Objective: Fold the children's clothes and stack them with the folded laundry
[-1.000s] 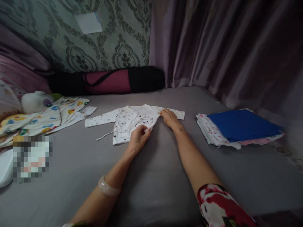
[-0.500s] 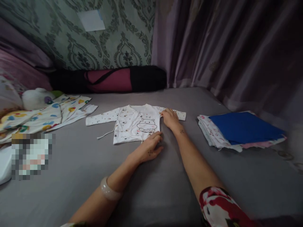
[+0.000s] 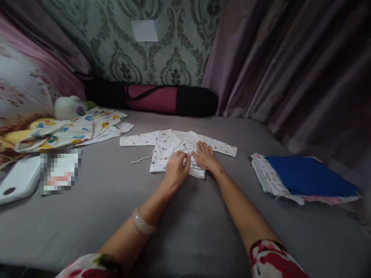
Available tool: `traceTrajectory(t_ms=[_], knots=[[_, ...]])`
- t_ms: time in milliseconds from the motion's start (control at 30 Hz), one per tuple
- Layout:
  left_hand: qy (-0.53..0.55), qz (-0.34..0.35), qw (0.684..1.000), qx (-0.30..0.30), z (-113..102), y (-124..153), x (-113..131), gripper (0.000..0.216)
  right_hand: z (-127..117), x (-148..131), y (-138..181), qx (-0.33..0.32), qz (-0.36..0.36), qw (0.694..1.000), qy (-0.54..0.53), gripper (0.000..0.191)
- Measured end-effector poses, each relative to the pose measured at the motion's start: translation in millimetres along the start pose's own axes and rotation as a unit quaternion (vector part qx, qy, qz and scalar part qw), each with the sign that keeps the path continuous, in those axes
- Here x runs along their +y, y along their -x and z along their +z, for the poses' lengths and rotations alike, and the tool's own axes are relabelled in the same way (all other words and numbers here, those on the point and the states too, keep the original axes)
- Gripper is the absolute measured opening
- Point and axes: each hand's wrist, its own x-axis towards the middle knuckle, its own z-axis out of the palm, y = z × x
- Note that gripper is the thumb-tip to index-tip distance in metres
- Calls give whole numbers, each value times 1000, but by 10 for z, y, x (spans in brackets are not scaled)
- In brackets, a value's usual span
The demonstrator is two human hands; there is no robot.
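A small white baby wrap shirt with tiny prints and a cartoon animal lies spread on the grey bed sheet, sleeves stretched out to both sides. A thin tie string trails from its left side. Over the front of the shirt, my left hand has its fingers curled together in a pinch; whatever is between the fingertips is hidden. My right hand rests flat on the right part of the shirt, fingers spread, partly covering the printed animal.
Folded clothes with a blue piece on top are stacked at right. On the left lie patterned baby clothes, a white plush toy, a white object with a dark oval hole and a blurred-out item. A black-and-maroon bag lies along the wall.
My left hand has moved from the shirt's lower right edge up onto its front, fingers now curled. My right hand has shifted from the side edge onto the front and flattened. The view has shifted left.
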Motion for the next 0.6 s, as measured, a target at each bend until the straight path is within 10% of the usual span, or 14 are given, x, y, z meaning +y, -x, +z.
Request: traceTrajectory(t_ms=[167,600], knots=[[-227,-181,956,32,-203,-72,-375,34,-87,-195,-103,-23,10,1000,-1,68],[-160,-234,957,-56,-197,-124,-481,32,29,-659,-284,-11,49,997,-66,70]])
